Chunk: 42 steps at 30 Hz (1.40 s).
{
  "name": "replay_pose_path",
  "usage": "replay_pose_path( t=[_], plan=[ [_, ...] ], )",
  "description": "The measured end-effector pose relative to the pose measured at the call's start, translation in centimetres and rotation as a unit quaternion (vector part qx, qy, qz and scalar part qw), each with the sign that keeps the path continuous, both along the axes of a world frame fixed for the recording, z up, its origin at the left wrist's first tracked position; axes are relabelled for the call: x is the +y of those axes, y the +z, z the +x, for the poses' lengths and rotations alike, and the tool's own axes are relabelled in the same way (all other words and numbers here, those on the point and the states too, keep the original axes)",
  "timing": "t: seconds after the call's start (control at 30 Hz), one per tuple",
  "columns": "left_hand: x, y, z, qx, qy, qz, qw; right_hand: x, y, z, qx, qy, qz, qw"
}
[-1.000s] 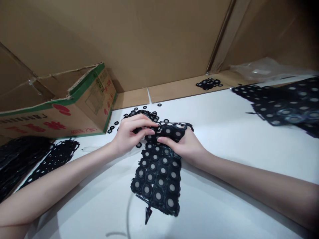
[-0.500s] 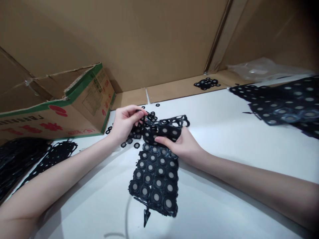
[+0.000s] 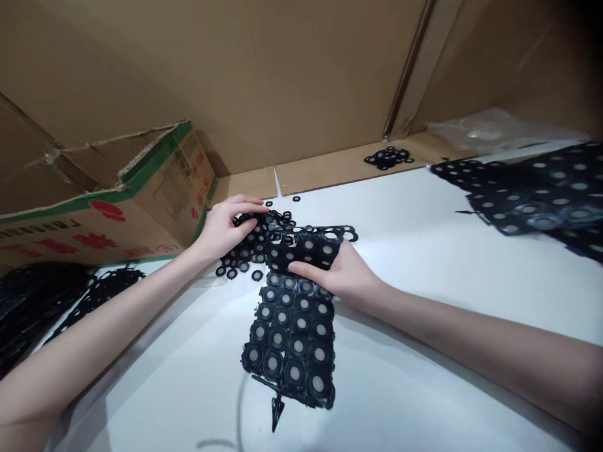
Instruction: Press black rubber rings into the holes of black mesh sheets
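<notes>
My right hand [image 3: 351, 271] grips the upper part of a black rubber sheet [image 3: 289, 326] with rows of round grey centres, its thumb pressed on the front. The sheet's lower part hangs toward me, with a dark arrow-shaped tip at its bottom edge. Along its bent-over top edge runs a strip of open holes [image 3: 348, 233]. My left hand [image 3: 229, 225] hovers at a heap of small black rubber rings [image 3: 257, 251], left of the sheet. Its thumb and fingers are apart, and nothing shows between them.
An open cardboard box [image 3: 155, 194] stands at the left, near dark perforated sheets [image 3: 106, 295]. More dotted black sheets [image 3: 532, 194] lie at the right, below a clear plastic bag [image 3: 494, 129]. A small ring pile [image 3: 389, 158] sits by the back cardboard wall [image 3: 292, 81].
My left hand has moved left from the sheet's top edge to the ring heap, its fingers parting. My right hand keeps its grip; the sheet's top strip has dipped slightly.
</notes>
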State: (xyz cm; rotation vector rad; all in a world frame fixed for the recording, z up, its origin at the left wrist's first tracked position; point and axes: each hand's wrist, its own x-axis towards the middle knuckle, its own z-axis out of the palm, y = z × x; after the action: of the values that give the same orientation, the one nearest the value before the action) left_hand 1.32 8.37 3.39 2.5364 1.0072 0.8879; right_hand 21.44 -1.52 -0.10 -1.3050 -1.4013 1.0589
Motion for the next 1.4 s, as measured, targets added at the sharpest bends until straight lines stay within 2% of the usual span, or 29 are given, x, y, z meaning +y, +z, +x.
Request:
replay_pose_path(
  t=[0.07,0.17,0.27,0.33,0.43,0.57,0.73,0.87,1.0,1.17,1.23,1.27,1.33,1.4],
  plan=[
    [-1.0,0.6,0.3,-0.022,-0.022,0.013,0.999,0.1,0.0,0.0,0.002,0.003,0.001,1.000],
    [-3.1,1.1,1.7,-0.060,-0.087,0.110,0.988,0.3,-0.1,0.1,0.008,0.010,0.009,1.000],
    [-4.9,0.5,3.7,-0.043,-0.198,0.199,0.959,0.4,-0.3,0.2,0.002,0.036,0.051,0.998],
    [-5.3,-0.3,4.8,-0.036,-0.219,0.220,0.950,0.5,-0.6,0.3,-0.007,0.061,0.086,0.994],
    [-5.3,-1.4,5.7,-0.064,-0.199,0.240,0.948,0.5,-0.9,0.3,-0.035,0.082,0.109,0.990],
    [-5.1,-1.6,5.9,-0.081,-0.191,0.226,0.952,0.5,-1.1,0.3,-0.054,0.096,0.115,0.987],
    [-5.4,-0.9,6.2,-0.116,-0.173,0.099,0.973,0.3,-1.0,0.4,-0.094,0.074,0.075,0.990],
    [-5.2,-0.3,6.5,-0.153,-0.142,-0.031,0.977,0.1,-0.8,0.4,-0.120,0.073,0.068,0.988],
    [-4.6,-0.4,6.8,-0.272,-0.078,-0.174,0.943,0.2,-0.6,0.3,-0.108,0.088,0.082,0.987],
    [-3.2,-0.4,7.0,-0.368,-0.052,-0.271,0.888,0.2,-0.9,0.2,-0.081,0.072,0.063,0.992],
    [-1.9,0.1,6.3,-0.414,-0.021,-0.262,0.872,0.2,-1.0,0.2,-0.071,0.069,0.056,0.993],
    [-1.2,0.4,5.7,-0.432,-0.005,-0.229,0.872,0.2,-1.0,0.1,-0.065,0.068,0.049,0.994],
    [0.2,0.6,4.1,-0.405,0.020,-0.129,0.905,0.2,-0.8,0.1,-0.047,0.067,0.036,0.996],
    [1.0,0.5,2.3,-0.274,0.043,-0.071,0.958,0.2,-0.4,0.2,-0.018,0.071,0.041,0.996]
  ],
)
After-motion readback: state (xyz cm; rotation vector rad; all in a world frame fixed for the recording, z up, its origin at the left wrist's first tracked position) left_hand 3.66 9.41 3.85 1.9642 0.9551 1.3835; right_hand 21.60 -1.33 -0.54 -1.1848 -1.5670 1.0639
